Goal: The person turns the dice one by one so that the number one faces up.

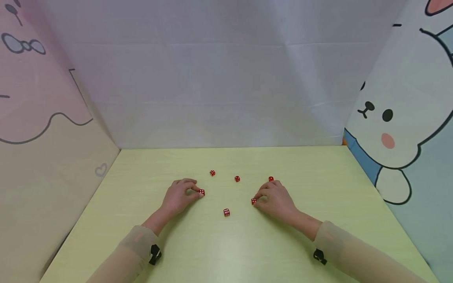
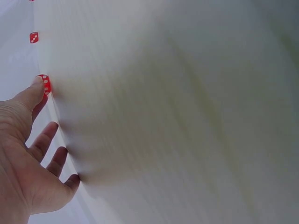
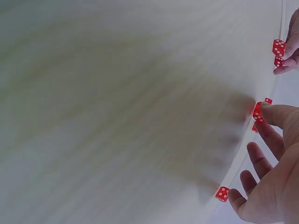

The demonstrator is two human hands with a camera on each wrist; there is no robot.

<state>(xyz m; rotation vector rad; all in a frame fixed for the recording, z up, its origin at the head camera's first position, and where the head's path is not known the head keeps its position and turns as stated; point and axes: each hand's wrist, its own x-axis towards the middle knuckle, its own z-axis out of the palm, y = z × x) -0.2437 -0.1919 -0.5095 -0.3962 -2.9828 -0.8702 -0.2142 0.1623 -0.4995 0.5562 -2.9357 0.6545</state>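
Observation:
My left hand (image 1: 179, 197) pinches a red die (image 1: 202, 192) between thumb and index finger. In the left wrist view, that hand's other fingers (image 2: 57, 161) are spread with their tips at the table surface. On the other side, my right hand (image 1: 277, 201) pinches a second red die (image 1: 253, 201) with thumb and forefinger. The right wrist view shows this die (image 3: 258, 113) at the thumb tip, with the remaining fingers loosely bent. Another red die (image 1: 271, 179) sits just beyond the right hand's knuckles, partly hidden by them.
Between the hands and nearer to me lies a red die (image 1: 226, 212). Farther back are two more, one (image 1: 212, 173) left of centre and one (image 1: 237, 179) near the middle. The pale yellow table (image 1: 283, 251) meets a white backdrop (image 1: 226, 86) and printed side panels.

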